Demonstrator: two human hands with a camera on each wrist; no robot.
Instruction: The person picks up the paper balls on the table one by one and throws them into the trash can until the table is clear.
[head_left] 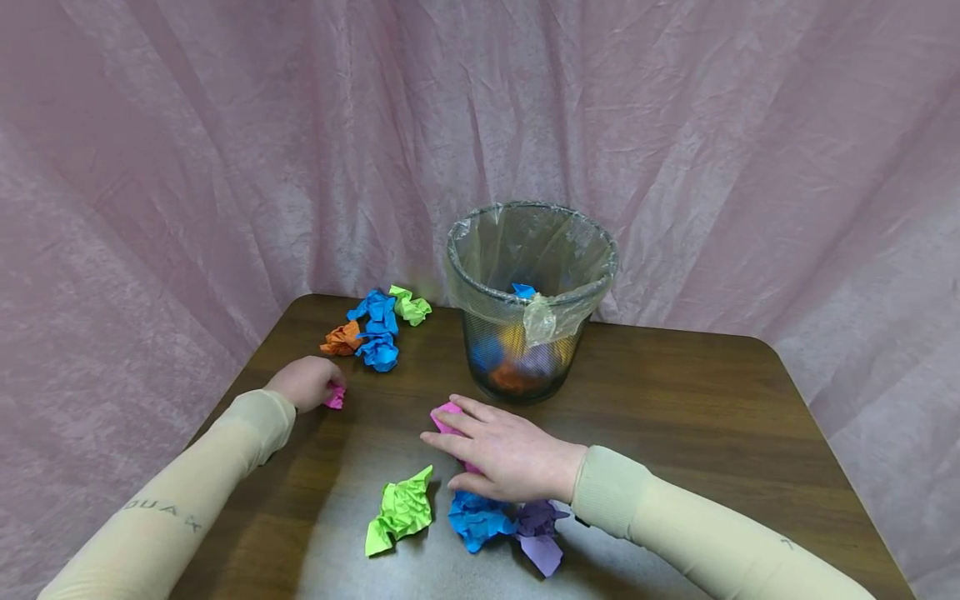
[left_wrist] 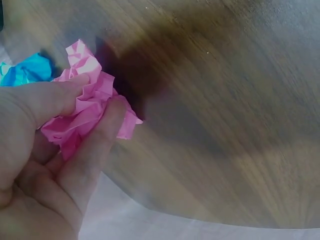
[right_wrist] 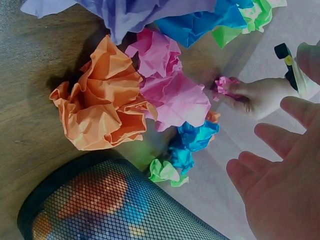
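At the table's left side, my left hand [head_left: 306, 382] pinches a crumpled pink paper [left_wrist: 92, 100] between thumb and fingers. My right hand [head_left: 510, 450] is spread with fingers apart above a second pink paper [head_left: 446, 417], in front of the bin. The right wrist view shows more of this pink crumple beside a crumpled orange paper [right_wrist: 102, 100], which the hand hides in the head view. Nearer the front lie a green paper [head_left: 401, 510], a blue paper [head_left: 476, 521] and a purple paper [head_left: 540, 533], the last two close under the right wrist.
A black mesh bin [head_left: 566, 317] with a clear plastic liner stands at the back middle, colored papers inside. At the back left are crumpled blue papers [head_left: 377, 312], an orange paper [head_left: 342, 339] and a green paper [head_left: 410, 306]. A pink curtain [head_left: 225, 167] hangs behind the wooden table [head_left: 690, 417].
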